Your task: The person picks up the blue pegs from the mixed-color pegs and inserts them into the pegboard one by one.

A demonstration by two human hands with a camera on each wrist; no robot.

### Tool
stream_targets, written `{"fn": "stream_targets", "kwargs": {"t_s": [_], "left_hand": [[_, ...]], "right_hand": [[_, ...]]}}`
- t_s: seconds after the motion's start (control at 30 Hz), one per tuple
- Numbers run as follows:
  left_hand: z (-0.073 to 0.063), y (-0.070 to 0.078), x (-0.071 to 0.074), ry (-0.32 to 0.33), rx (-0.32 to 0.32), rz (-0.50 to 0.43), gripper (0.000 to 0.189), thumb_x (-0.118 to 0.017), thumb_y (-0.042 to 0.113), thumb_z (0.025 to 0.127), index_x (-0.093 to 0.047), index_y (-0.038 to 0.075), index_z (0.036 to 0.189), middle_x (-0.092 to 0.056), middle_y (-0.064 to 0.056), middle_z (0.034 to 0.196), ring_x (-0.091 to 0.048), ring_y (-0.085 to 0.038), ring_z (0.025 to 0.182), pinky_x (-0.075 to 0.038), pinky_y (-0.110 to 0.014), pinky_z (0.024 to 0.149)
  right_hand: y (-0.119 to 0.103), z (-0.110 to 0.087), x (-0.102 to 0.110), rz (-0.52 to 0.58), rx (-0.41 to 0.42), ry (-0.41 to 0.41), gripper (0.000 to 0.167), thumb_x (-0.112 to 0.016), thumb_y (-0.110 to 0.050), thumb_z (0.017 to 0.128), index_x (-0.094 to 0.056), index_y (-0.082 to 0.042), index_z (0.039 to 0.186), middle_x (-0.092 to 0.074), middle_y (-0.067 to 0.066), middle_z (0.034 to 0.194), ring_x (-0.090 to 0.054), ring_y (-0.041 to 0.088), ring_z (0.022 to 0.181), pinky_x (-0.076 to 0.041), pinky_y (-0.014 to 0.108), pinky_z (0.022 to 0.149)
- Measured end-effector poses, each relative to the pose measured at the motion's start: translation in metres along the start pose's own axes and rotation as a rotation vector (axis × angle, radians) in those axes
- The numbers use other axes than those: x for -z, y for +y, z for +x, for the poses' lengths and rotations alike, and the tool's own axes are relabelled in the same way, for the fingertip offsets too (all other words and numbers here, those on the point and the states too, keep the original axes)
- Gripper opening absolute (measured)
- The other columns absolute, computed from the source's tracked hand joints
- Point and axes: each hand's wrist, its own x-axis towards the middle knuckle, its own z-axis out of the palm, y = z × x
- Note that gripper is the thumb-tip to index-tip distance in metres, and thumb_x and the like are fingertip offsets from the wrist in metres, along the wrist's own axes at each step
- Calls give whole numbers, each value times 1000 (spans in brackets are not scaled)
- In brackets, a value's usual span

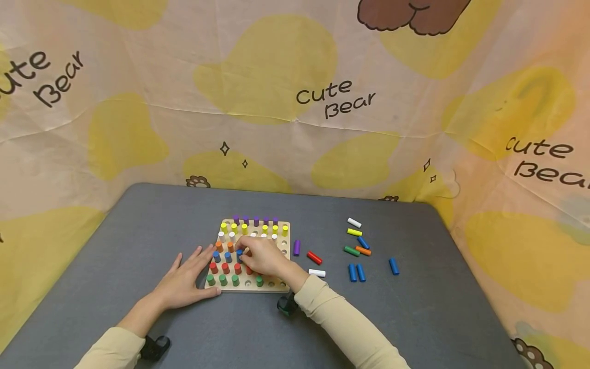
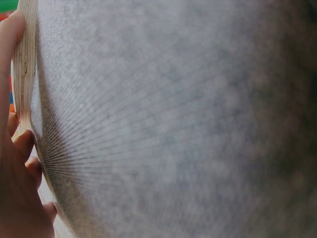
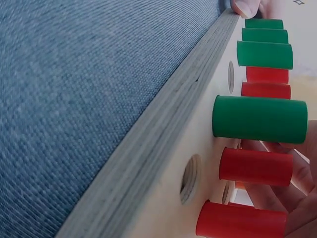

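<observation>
Beige sleeves cross the bottom of the head view. Lower left of centre, the left hand lies with fingers spread, its thumb touching the lower-left corner of the wooden peg board. Apart from it, just left of the frame's centre, the right hand pinches a blue peg over the board. Loose pegs lie on the table further right.

Left wrist view: the thumb rests against the board's edge, upper left.

Right wrist view: green pegs and red pegs stand in the board, fingers behind them at lower right
</observation>
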Motion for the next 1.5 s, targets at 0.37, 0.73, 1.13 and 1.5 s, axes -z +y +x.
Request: {"fn": "stream_targets", "kwargs": {"t_s": [0.37,0.73,1.13,1.5], "left_hand": [[-1,2,0,3,3,-3,102,-61,71,69,-24,16,147,-26,-8,151,-19,-35,139,-5,-64,105],[-1,4,1,-1,4,-6,102,-61,70,69,-24,16,147,-26,-8,151,-19,-35,139,-5,-64,106],[-1,-1,-1,6,-8,0,102,-60,72,69,-23,18,148,-25,-7,151,-19,-35,139,-5,-64,106],[0,1,-1,2,-3,-3,102,-61,70,69,-23,17,148,-25,-8,152,-18,-35,139,-4,-64,106]], "right_hand": [[-1,0,1,-35,21,17,16,-61,-15,88,-64,-17,103,-69,-6,98,-60,-2,78,-44,10,64],[-1,-1,3,-43,7,-23,18,-60,-17,89,-67,-16,105,-69,-6,98,-55,-4,71,-42,9,61],[-2,-8,17,-39,62,-8,21,-57,-17,91,-65,-16,110,-66,-6,102,-48,0,62,-39,10,53],[-2,-22,41,-44,177,37,22,-58,-19,91,-63,-12,111,-65,-5,105,-61,6,92,-46,10,73]]}}
